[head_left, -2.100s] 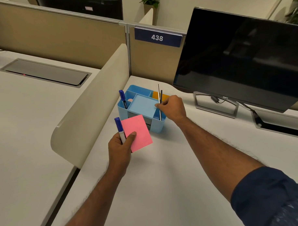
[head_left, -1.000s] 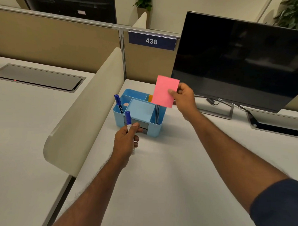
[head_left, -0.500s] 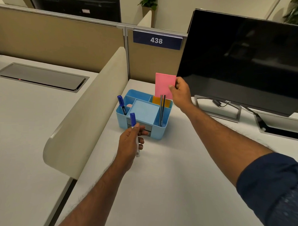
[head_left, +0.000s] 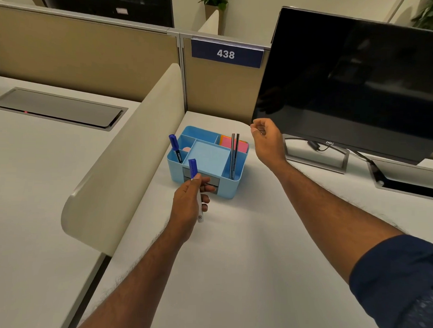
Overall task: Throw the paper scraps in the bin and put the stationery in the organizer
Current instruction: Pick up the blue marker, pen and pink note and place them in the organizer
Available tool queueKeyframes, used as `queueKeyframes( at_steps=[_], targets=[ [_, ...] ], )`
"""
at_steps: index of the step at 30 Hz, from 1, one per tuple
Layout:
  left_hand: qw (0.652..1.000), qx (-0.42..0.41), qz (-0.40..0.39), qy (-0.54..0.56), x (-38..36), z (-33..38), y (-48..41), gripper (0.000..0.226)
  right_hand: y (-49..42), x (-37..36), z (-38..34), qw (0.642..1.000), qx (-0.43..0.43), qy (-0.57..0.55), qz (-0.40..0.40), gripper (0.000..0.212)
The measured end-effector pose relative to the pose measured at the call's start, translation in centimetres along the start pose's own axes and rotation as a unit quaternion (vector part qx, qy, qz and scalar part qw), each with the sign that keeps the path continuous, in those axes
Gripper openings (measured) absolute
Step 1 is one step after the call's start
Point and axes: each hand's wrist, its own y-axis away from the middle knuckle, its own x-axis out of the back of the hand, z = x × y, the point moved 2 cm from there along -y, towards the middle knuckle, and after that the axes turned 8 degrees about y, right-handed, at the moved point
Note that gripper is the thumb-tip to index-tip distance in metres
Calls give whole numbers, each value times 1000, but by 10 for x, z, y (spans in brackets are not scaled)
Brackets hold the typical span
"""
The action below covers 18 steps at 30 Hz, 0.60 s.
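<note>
A light-blue organizer (head_left: 224,188) stands on the white desk by the curved divider. Its back right compartment holds the pink sticky pad (head_left: 227,142) lying on an orange pad. Two dark pens (head_left: 234,156) stand in the right slot, and a blue-capped marker (head_left: 175,149) leans in the left slot. My left hand (head_left: 188,208) grips a second blue-capped marker (head_left: 193,174) just in front of the organizer, cap up. My right hand (head_left: 266,137) hovers to the right of the organizer with loosely curled fingers and holds nothing.
A black monitor (head_left: 355,82) on a metal stand (head_left: 316,160) rises right behind my right hand. The cream divider (head_left: 127,160) borders the desk on the left. A cable hatch (head_left: 406,180) lies at the right, another (head_left: 60,108) on the neighbouring desk.
My right hand took the pink pad from my left hand, lowered it into the organizer's back right compartment, let go and drew back to the right. My left hand keeps the marker.
</note>
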Motion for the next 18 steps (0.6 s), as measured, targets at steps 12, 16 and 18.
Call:
queueKeyframes(
  at_steps=[12,16,18],
  targets=[
    [998,-41,-24,-29,-3,12,-5,36,70,-32,-79,944,90,-56,-313,20],
    [999,-41,-21,-29,5,14,-8,39,71,-42,-84,952,88,-51,-290,15],
    [999,-38,-23,-16,8,14,-11,39,67,-41,-87,948,71,-77,-299,10]
  ],
)
